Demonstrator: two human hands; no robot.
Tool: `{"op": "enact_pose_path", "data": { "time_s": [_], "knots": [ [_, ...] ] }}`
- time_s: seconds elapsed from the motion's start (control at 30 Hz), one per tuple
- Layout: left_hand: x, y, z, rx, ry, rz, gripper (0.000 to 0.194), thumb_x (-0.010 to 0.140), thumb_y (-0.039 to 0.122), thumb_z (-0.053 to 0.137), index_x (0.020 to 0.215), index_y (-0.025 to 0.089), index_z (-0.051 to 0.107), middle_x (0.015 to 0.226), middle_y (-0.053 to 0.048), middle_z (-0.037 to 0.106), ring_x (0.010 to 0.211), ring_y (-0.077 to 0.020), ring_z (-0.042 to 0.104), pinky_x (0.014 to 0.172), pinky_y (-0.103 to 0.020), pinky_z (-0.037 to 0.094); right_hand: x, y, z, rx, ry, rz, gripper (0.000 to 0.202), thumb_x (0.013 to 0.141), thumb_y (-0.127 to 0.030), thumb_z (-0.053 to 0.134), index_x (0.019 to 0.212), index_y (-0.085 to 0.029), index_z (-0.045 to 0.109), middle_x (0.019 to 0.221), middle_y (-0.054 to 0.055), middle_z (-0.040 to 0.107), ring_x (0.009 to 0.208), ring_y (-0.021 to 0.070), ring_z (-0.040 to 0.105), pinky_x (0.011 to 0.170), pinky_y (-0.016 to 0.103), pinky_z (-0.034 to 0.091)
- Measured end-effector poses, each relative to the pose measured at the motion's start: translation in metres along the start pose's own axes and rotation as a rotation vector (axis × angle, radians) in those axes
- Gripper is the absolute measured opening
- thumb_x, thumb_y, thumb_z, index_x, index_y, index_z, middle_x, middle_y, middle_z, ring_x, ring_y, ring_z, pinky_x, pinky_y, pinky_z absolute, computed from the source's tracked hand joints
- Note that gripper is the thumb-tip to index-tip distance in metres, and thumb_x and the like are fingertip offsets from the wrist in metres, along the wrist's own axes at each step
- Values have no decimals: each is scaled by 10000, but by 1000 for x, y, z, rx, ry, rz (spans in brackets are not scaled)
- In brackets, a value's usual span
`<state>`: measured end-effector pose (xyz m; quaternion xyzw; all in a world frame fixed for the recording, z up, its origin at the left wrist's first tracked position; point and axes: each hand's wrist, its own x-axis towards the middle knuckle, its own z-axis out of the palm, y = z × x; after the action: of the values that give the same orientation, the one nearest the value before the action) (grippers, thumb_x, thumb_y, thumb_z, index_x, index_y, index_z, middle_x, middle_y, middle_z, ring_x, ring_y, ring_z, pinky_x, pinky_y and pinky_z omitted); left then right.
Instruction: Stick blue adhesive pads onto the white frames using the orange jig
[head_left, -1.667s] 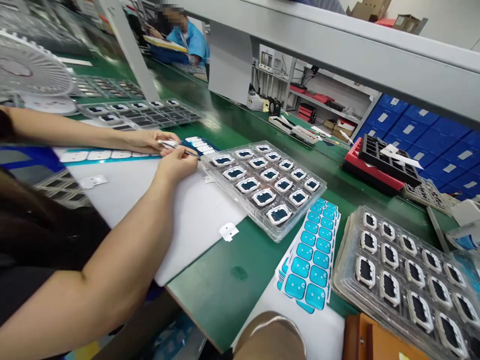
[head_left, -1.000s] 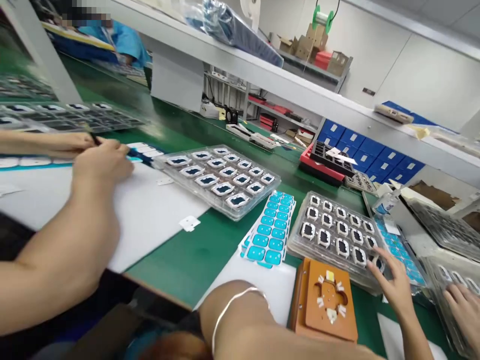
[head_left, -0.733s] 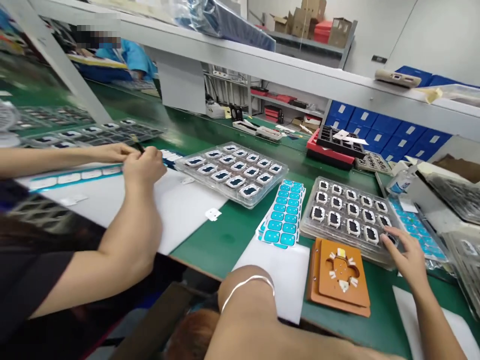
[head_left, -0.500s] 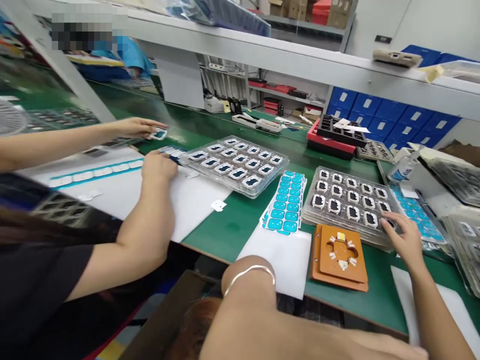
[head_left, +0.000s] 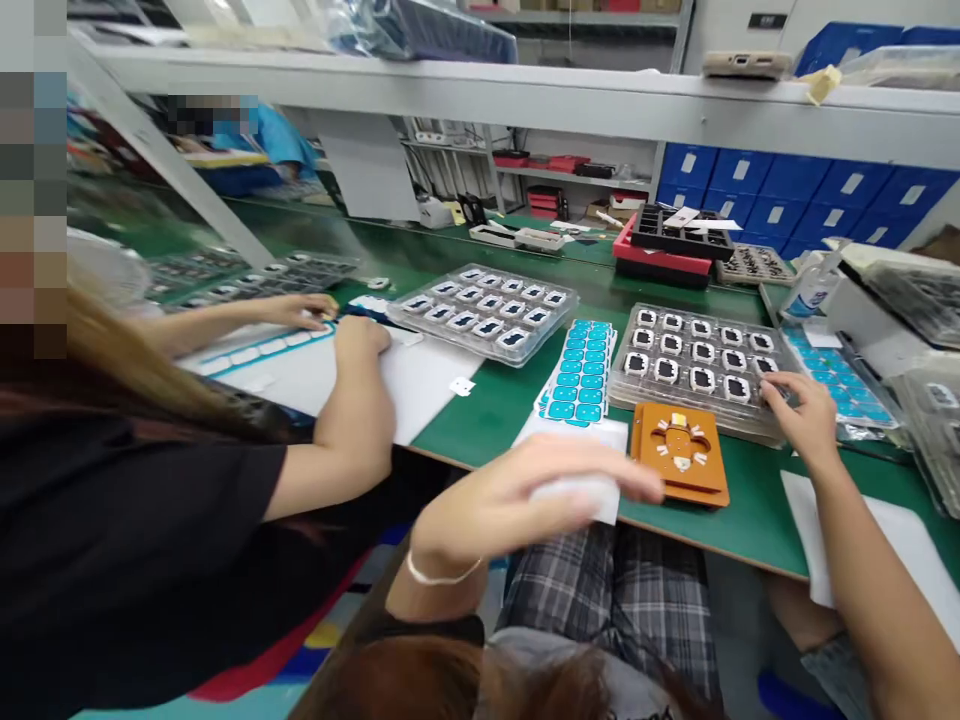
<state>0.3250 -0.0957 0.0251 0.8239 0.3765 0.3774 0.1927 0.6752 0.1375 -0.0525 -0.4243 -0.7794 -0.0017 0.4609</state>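
Note:
My left hand [head_left: 525,495], with a thin white bracelet at its wrist, is raised above my lap at the table's front edge. Its fingers are stretched out, blurred, and hold nothing I can see. My right hand [head_left: 806,410] rests at the front right corner of a clear plastic tray [head_left: 694,408], thumb and forefinger apart. White-rimmed dark frames [head_left: 702,379] sit in the tray's rows; the fingers partly hide the corner one. An orange fixture block [head_left: 679,455] lies between my hands. Sheets of blue stickers [head_left: 579,370] lie left of the tray, on white paper.
A co-worker's hands [head_left: 300,310] work at left over a white sheet [head_left: 390,390] with a blue strip. A second tray of frames [head_left: 487,305] stands mid-table. Red and black trays [head_left: 667,250] are behind; a clear bottle [head_left: 810,290] stands right. A white shelf beam [head_left: 480,100] crosses above.
My left hand has come up into view with its fingers extended, over the white paper and near the orange block. My right hand stays at the tray corner. The co-worker's left hand has moved down to the strip.

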Motion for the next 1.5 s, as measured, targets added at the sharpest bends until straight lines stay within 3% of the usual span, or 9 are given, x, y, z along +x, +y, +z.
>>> {"op": "enact_pose_path", "data": {
  "time_s": [0.03, 0.13, 0.23, 0.33, 0.47, 0.67, 1.03, 1.33, 1.5],
  "knots": [
    [8, -13, 4, 50, -78, -137, 394, 997, 485, 420, 1229, 286, 668, 1224, -33, 711, 1128, -218, 672, 973, -335, 538, -1, -1, 0, 5, 12, 1, 295, 870, -467, 547, 819, -219, 698, 949, 116, 748, 956, 315, 683, 909, 497, 456],
    [30, -71, 19, 393, -35, -626, 385, 919, 409, 582, 1251, 221, 631, 1371, -105, 614, 1291, -311, 560, 1071, -455, 458, -4, -7, 2, 9, 36, -6, 275, 882, -445, 544, 817, -223, 693, 948, 109, 747, 962, 308, 679, 924, 490, 446],
    [38, -120, 32, 465, -61, -680, 445, 791, 357, 744, 1191, 196, 635, 1458, -137, 522, 1405, -362, 417, 1137, -514, 366, -7, -14, 4, -27, 61, -42, 277, 910, -423, 529, 815, -222, 695, 922, 98, 749, 951, 296, 671, 910, 472, 449],
    [35, -140, 36, 467, -108, -692, 417, 764, 392, 771, 1109, 204, 631, 1345, -103, 604, 1305, -310, 519, 1097, -460, 415, -9, -17, 5, -53, 59, -81, 284, 926, -403, 521, 819, -215, 705, 904, 89, 754, 935, 291, 667, 878, 455, 458],
    [36, -145, 33, 471, -152, -741, 356, 722, 395, 798, 965, 207, 617, 1325, -89, 591, 1281, -309, 512, 1087, -480, 412, -6, -17, 3, -56, 45, -120, 288, 935, -391, 514, 812, -216, 707, 879, 78, 757, 891, 274, 674, 833, 428, 475],
    [51, -145, 30, 474, -245, -861, 377, 671, 397, 829, 867, 200, 574, 1395, -95, 506, 1337, -386, 409, 1111, -694, 272, -3, -19, -2, -65, 74, -210, 228, 935, -337, 558, 817, -214, 709, 852, 60, 758, 847, 257, 676, 785, 403, 482],
    [59, -132, 28, 509, -282, -931, 371, 685, 351, 802, 828, 199, 495, 1300, -91, 534, 1254, -369, 445, 1086, -692, 273, -8, -26, -6, -92, -343, -287, 223, 961, -342, 532, 1037, -199, 685, 1045, 84, 728, 986, 288, 600, 866, 444, 461],
    [53, -129, 36, 578, -221, -820, 328, 710, 293, 764, 767, 194, 456, 1170, -99, 607, 1182, -371, 511, 1026, -622, 354, -7, -29, -4, -29, -287, -154, 110, 860, -275, 671, 955, -223, 691, 910, 82, 716, 959, 300, 591, 837, 466, 484],
    [42, -110, 46, 594, -159, -678, 186, 807, 186, 620, 775, 207, 439, 1011, -71, 646, 1035, -278, 601, 1043, -531, 387, -5, -26, -3, 114, -187, -111, 148, 825, -301, 743, 946, -237, 685, 879, 64, 722, 922, 290, 593, 776, 426, 520]
  ]
}}
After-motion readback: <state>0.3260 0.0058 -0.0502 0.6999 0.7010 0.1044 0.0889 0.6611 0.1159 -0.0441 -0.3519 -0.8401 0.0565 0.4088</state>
